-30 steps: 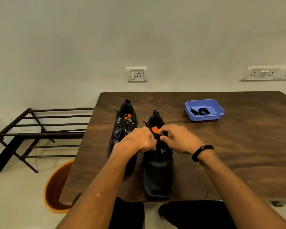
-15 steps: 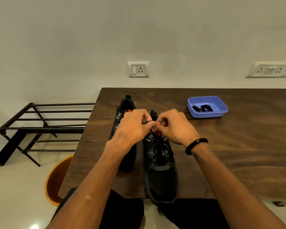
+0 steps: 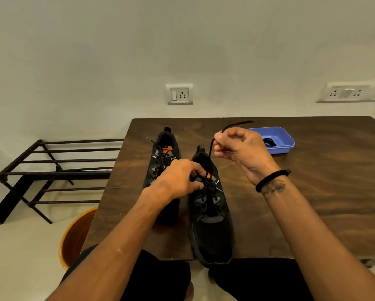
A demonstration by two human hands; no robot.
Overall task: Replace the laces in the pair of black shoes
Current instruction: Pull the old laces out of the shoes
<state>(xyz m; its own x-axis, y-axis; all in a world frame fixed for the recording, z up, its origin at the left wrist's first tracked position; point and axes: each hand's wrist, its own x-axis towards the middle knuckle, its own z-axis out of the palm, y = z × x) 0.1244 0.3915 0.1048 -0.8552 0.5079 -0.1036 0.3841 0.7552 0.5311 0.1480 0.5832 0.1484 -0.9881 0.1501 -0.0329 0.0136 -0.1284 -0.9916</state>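
Two black mesh shoes sit side by side near the worktop's [image 3: 312,192] left front corner, toes toward the person. The right shoe [image 3: 210,213] overhangs the front edge. The left hand [image 3: 178,181] presses curled fingers on its eyelets; whether they pinch anything is unclear. The right hand [image 3: 236,146] pinches a thin black round lace [image 3: 210,148], raised taut from the tongue. Pulling hard could likely drag this overhanging shoe off the edge. The left shoe [image 3: 160,161] remains laced. A blue plastic tray [image 3: 284,137] holds coiled black cord behind.
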